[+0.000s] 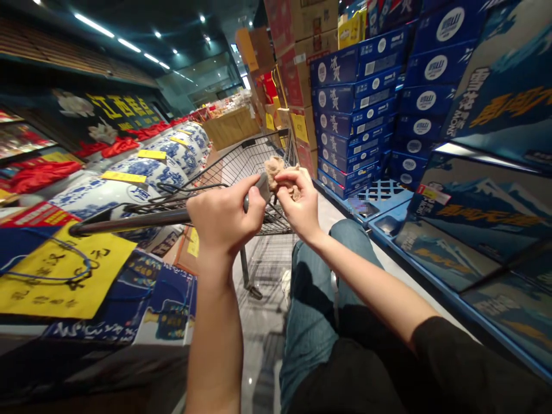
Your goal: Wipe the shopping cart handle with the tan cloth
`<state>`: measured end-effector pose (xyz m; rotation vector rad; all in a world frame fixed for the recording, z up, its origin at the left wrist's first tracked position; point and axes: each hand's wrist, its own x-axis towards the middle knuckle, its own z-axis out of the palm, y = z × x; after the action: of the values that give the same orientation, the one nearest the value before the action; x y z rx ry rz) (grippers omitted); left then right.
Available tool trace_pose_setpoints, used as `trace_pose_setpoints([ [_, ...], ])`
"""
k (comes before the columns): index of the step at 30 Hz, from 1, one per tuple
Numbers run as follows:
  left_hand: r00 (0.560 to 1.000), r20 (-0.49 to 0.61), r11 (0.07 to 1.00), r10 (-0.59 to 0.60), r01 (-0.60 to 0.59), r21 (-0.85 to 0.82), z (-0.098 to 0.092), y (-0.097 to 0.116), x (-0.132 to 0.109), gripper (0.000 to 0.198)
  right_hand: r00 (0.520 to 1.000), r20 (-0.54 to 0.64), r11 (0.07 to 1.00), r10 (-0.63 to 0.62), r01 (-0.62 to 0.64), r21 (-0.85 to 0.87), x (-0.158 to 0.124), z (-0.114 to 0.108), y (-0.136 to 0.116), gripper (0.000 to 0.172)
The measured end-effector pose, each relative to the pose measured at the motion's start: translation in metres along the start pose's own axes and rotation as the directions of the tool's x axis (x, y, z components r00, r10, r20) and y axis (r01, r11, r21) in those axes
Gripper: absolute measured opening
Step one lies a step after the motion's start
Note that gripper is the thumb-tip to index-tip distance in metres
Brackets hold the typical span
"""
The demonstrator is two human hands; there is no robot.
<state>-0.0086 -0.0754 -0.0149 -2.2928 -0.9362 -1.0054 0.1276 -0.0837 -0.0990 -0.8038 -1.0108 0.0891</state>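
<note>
My left hand (226, 217) is closed around the dark handlebar (146, 221) of a wire shopping cart (248, 156), thumb over the bar near its right end. My right hand (302, 207) pinches a crumpled beige cloth (273, 168), which lies against the bar's right end, just beside my left thumb. Part of the cloth is hidden behind my right fingers. The cart stands tilted in the view, its basket extending ahead of my hands and one caster (255, 293) on the floor below.
Blue-and-white jars (129, 190) with yellow labels line the left, behind blue boxes with a yellow price sign (64, 276). Stacked blue cartons (336, 115) rise on the right, with a blue plastic pallet (388, 198) beside them. Larger boxes (457, 213) stand nearer on the right.
</note>
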Motion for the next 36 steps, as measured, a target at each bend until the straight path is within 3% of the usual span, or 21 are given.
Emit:
trace_pose_setpoints([
  [5, 0.999, 0.032, 0.999, -0.041, 0.04, 0.032, 0.014, -0.006, 0.01, 0.041, 0.984, 0.087, 0.988, -0.153, 0.15, 0.04, 0.004, 0.0, -0.003, 0.014],
  [10, 0.998, -0.018, 0.998, -0.064, 0.064, -0.012, 0.028, -0.009, 0.015, 0.047, 0.999, 0.028, 0.999, 0.045, -0.046, 0.022, 0.013, 0.007, 0.017, 0.012],
  [16, 0.985, 0.053, 0.984, -0.163, 0.158, 0.08, 0.037, -0.007, 0.022, 0.047, 0.981, 0.045, 0.981, -0.189, 0.186, 0.055, 0.011, 0.01, 0.024, 0.017],
  [21, 0.972, 0.097, 0.976, -0.212, 0.205, 0.076, 0.043, -0.005, 0.029, 0.052, 0.996, 0.054, 0.997, -0.07, 0.071, -0.009, 0.025, 0.01, 0.039, 0.011],
  [27, 0.943, 0.148, 0.952, -0.299, 0.284, 0.114, 0.059, -0.012, 0.041, 0.044, 0.976, 0.116, 0.982, -0.187, 0.184, 0.033, 0.038, 0.015, 0.038, 0.014],
  [32, 0.959, 0.095, 0.964, -0.266, 0.264, 0.03, 0.077, -0.021, 0.051, 0.049, 0.995, 0.028, 0.995, -0.093, 0.092, 0.033, 0.062, 0.025, 0.064, 0.012],
  [36, 0.966, 0.032, 0.964, -0.258, 0.254, 0.08, 0.101, -0.037, 0.058, 0.042, 0.974, 0.085, 0.976, -0.21, 0.204, 0.075, 0.063, 0.031, 0.067, 0.014],
])
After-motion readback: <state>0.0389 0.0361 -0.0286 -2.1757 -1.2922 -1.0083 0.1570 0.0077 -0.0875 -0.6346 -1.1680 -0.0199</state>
